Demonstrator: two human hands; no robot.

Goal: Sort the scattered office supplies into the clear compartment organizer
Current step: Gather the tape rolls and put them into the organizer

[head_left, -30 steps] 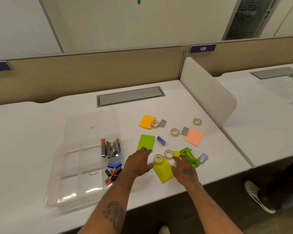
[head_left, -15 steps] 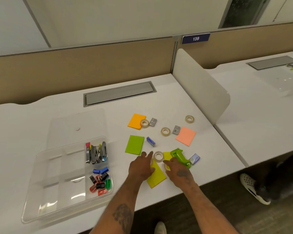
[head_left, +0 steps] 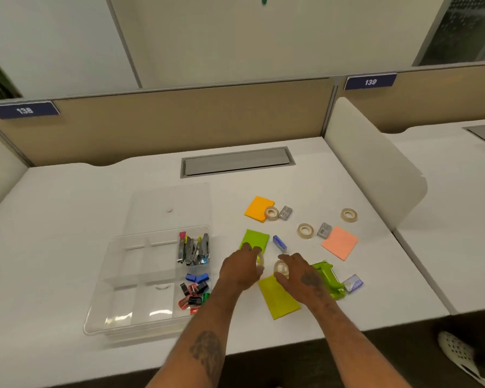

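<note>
Left hand (head_left: 240, 271) clamped on tape roll (head_left: 260, 261) | right hand (head_left: 298, 275) clamped on second tape roll (head_left: 281, 268) | both above yellow-green pad (head_left: 279, 298) on desk (head_left: 67, 205)

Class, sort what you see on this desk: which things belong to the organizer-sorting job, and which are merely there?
Belongs to the job:
clear compartment organizer
tape rolls
sticky-note pads
green stapler
staple boxes
left hand, right hand, each holding a tape roll

Merely there:
grey cable hatch
desk divider
number sign

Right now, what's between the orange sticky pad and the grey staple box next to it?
Head view: one tape roll, overlapping the orange sticky pad edge, close beside the grey staple box.
</note>
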